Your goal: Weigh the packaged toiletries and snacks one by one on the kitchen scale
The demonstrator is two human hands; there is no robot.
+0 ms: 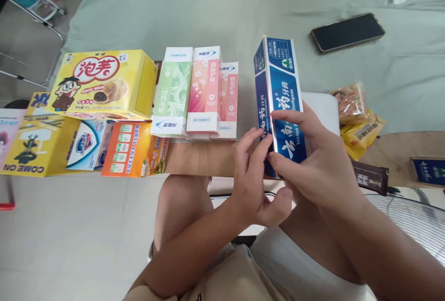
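A blue-and-white toothpaste box stands tilted at the table's near edge, its printed front towards me. My right hand grips its lower right side, with the index finger and thumb across the front; the other fingers are mostly hidden. Against the box's lower left edge rest the fingertips of my left hand, fingers apart and thumb away from the box. Left of it lie two pink toothpaste boxes, one in front and one partly covered, and a green one.
Farther left are a yellow puff snack box, a yellow carton, a white-and-blue box and an orange box. A phone lies at the back right. Snack packets and a brown bar sit at right.
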